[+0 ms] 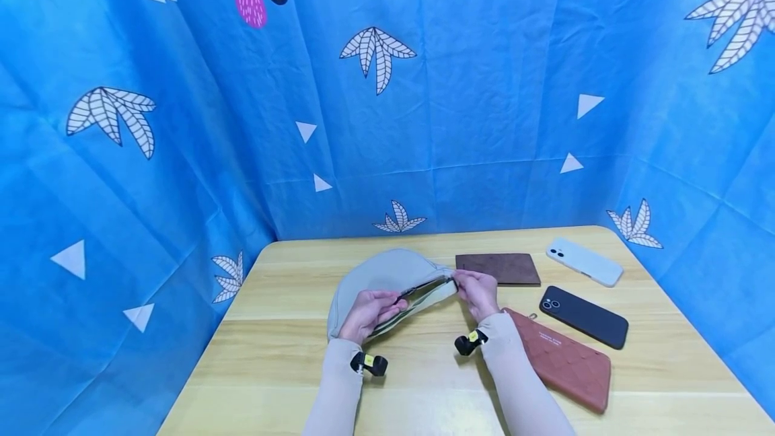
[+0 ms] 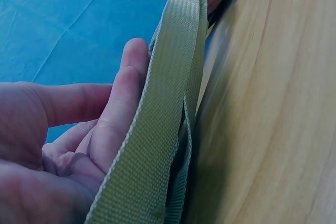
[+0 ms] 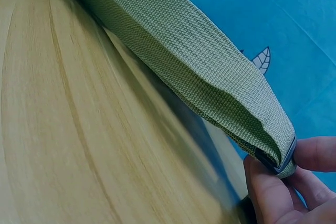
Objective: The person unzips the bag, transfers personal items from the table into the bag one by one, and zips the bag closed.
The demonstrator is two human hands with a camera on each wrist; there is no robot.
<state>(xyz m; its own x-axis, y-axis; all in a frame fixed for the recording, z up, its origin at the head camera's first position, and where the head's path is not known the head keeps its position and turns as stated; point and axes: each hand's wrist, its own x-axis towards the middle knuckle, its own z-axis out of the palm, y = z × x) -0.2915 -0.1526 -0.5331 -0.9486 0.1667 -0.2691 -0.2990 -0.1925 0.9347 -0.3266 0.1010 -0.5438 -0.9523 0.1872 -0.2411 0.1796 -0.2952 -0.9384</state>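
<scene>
A pale grey-green, crescent-shaped bag (image 1: 378, 273) lies on the table, with a woven green strap (image 2: 163, 103) along its near side. My left hand (image 1: 372, 311) is at the bag's near edge, pinching at a small dark piece by its dark zipper line; the strap partly hides its fingertips in the left wrist view. At the bag's right corner, my right hand (image 1: 477, 291) pinches the end where the strap (image 3: 210, 77) folds through a dark fitting. In the right wrist view its thumb and fingers (image 3: 270, 192) grip that end from both sides.
Right of the bag lie a dark brown wallet (image 1: 502, 269), a white phone (image 1: 586, 262) and a black phone (image 1: 584, 317). A reddish-brown long wallet (image 1: 563, 358) sits beside my right forearm. Blue patterned curtains (image 1: 484, 120) surround the wooden table (image 1: 254, 362).
</scene>
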